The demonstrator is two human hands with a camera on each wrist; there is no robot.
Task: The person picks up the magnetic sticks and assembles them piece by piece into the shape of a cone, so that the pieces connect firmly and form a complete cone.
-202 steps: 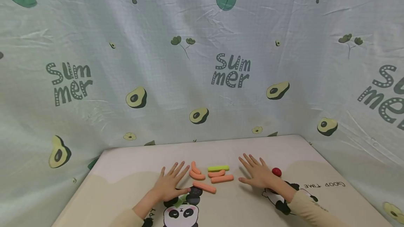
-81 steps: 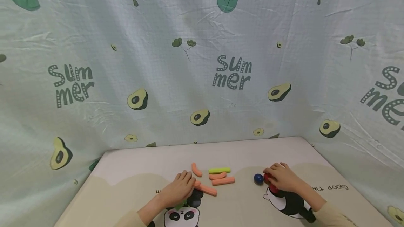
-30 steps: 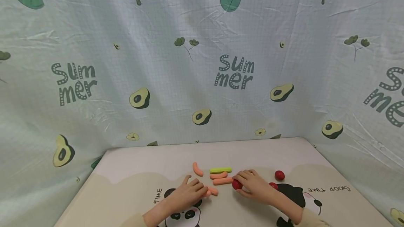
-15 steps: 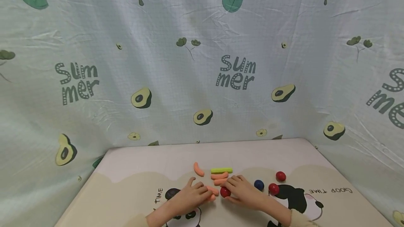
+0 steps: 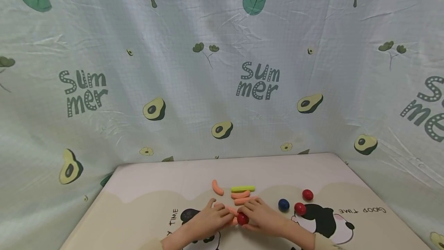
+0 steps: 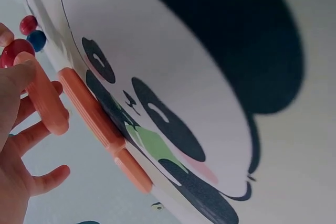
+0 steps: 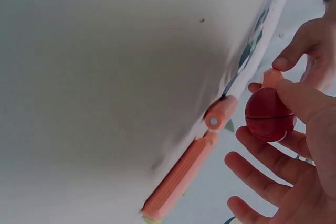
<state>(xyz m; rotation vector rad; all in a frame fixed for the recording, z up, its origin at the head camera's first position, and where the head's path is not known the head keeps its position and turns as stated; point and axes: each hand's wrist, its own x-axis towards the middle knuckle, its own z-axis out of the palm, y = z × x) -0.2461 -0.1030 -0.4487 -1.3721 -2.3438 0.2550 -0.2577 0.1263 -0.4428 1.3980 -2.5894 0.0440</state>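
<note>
Since half a second ago, the red ball (image 5: 243, 219) has been brought leftward and toward the near side, up to the end of the held orange stick (image 6: 47, 100); whether the two quite touch cannot be told. The ball is pinched between thumb and fingers of the right hand (image 5: 265, 219), the remaining fingers being spread. The stick is pinched by the left hand (image 5: 209, 220), with one finger held out. Both things are raised above the worktop (image 5: 166, 173).

A broad strip of worktop is left between the loose sticks and the back edge, which is bordered by a creased, faintly shiny curtain (image 5: 187, 80). The gap between the sticks and the blue ball (image 5: 283, 205) is partly taken up by the right hand. Beyond it, two more red balls (image 5: 300, 208) are seen, well in from the right edge.

A dark groove is cut round the glossy held ball. The held stick is smooth and round-ended, while fine ribs are shown along the straight orange stick (image 6: 92, 108) beneath it. A straight yellow-green stick (image 5: 243, 189) is laid behind a curved orange stick (image 5: 240, 195).
</note>
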